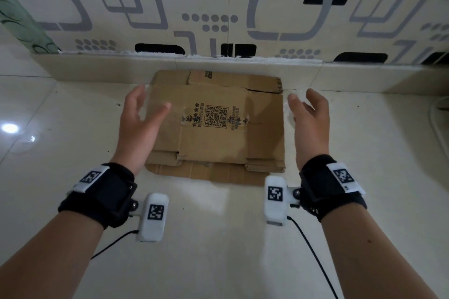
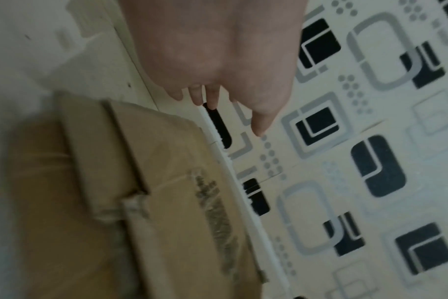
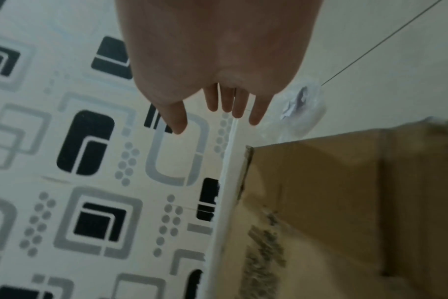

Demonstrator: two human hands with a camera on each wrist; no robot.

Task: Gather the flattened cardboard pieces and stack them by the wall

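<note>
The patterned wall (image 1: 218, 2) and glossy tiled floor (image 1: 73, 109) fill most of the view, and the flattened cardboard pieces (image 1: 216, 126) already lie stacked flat on the floor with their far edge right up against the baseboard. Both hands hover just off the stack's sides, left hand (image 1: 141, 126) and right hand (image 1: 309, 123), fingers spread and holding nothing. Looks to me like the stacking step is basically wrapped up, so next is probably just squaring the edges or fetching any leftover piece.

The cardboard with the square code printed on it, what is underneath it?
Under the printed cardboard lies another flattened piece, its edges showing at the near and far sides. Whether more lies beneath is hidden.
</note>
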